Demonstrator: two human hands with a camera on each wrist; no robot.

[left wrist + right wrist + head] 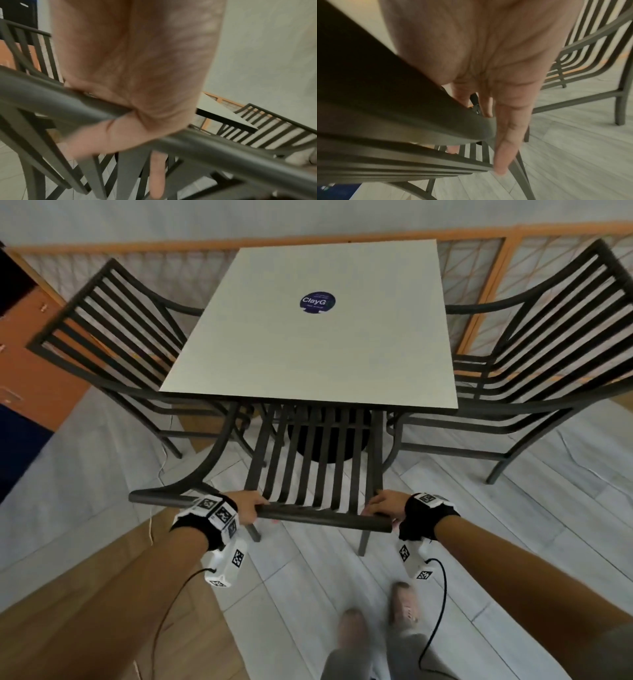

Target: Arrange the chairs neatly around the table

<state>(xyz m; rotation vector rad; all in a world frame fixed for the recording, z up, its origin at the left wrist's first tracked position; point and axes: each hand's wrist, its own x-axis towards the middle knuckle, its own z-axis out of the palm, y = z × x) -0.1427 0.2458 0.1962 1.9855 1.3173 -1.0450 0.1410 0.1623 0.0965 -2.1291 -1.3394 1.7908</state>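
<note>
A dark metal slatted chair (315, 463) faces the near edge of the square white table (308, 354), its seat partly under the top. My left hand (251, 506) grips the chair's top rail (308, 513) near its left end, thumb under the rail (223, 152). My right hand (378, 506) holds the rail's right end, its fingers (503, 135) hooked down over the rail (436, 115). A second chair (113, 326) stands at the table's left side and a third chair (548, 337) at its right side, both facing in.
A round black base (329, 436) carries the table, and a blue sticker (317, 301) marks its top. A wooden lattice railing (479, 285) runs behind. A thin white cable (161, 470) lies on the floor at left. My feet (404, 604) stand just behind the chair.
</note>
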